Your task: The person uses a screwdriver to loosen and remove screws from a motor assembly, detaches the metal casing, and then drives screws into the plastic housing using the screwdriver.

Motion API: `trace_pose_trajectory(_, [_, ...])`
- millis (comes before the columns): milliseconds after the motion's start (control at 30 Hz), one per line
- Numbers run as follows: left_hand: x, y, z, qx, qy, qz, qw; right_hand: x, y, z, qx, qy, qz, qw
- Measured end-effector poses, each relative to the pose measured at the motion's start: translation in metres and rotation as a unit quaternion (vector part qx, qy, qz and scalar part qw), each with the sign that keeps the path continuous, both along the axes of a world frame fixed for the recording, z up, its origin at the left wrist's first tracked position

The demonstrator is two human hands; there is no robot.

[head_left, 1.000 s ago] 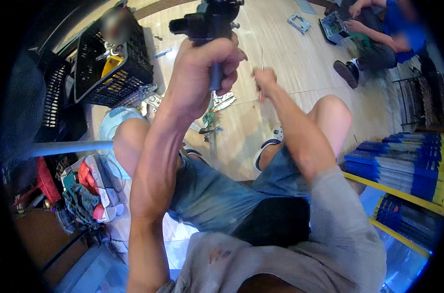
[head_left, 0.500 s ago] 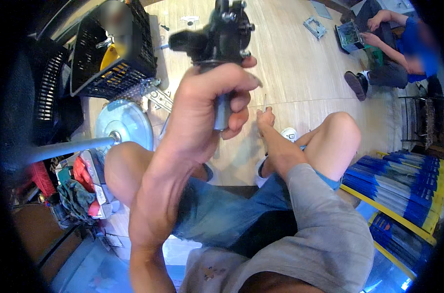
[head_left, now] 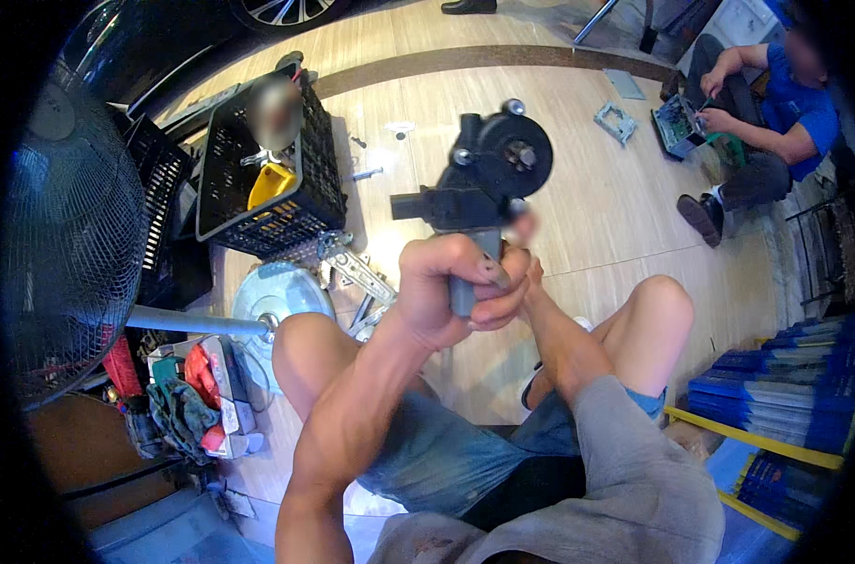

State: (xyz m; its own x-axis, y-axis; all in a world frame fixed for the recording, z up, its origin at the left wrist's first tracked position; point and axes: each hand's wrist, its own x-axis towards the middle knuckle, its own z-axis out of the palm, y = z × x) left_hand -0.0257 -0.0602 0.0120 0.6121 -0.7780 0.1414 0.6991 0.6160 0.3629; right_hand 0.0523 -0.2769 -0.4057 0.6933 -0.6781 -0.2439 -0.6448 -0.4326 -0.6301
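Note:
My left hand (head_left: pixel 456 287) is closed round the grey metal body of a small electric gear motor (head_left: pixel 462 294) and holds it up in front of me. The motor's black round gear housing (head_left: pixel 529 150) faces up, with a toothed gear at its centre and a black connector block jutting to the left. Behind my left hand, lower down, is my right hand (head_left: pixel 535 276). Its fingers are mostly hidden by the left hand, and whatever they hold cannot be seen.
Metal linkage parts (head_left: pixel 362 274) lie on the floor near a black crate (head_left: pixel 287 221) holding a yellow item. A fan (head_left: pixel 70 235) on a round base (head_left: pixel 282 293) stands left. Blue stacked packs (head_left: pixel 775 385) are on the right. A person (head_left: pixel 775 113) sits far right with an opened metal box (head_left: pixel 679 127).
The motor in my left hand has turned and come down, its gear side now showing. My right hand, which held a thin screwdriver-like tool, is now mostly covered. The view has shifted.

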Motion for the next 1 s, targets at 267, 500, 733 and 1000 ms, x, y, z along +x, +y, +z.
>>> trace_pose_trajectory(267, [0.004,0.029,0.003,-0.004,-0.032,0.039,0.999,0.079,0.026,0.372,0.12,-0.292,0.198,0.928])
trace_pose_trajectory(500, [0.001,0.019,-0.008,0.057,-0.028,0.025,0.998,-0.036,0.039,0.472,0.315,-0.467,0.23,0.794])
trace_pose_trajectory(733, [-0.011,0.013,-0.003,0.206,-0.042,0.088,0.974,-0.067,0.053,0.458,0.273,-0.486,0.288,0.778])
trace_pose_trajectory(1000, [-0.015,0.006,-0.002,0.3,-0.084,0.133,0.941,-0.062,0.049,0.452,0.261,-0.486,0.302,0.778])
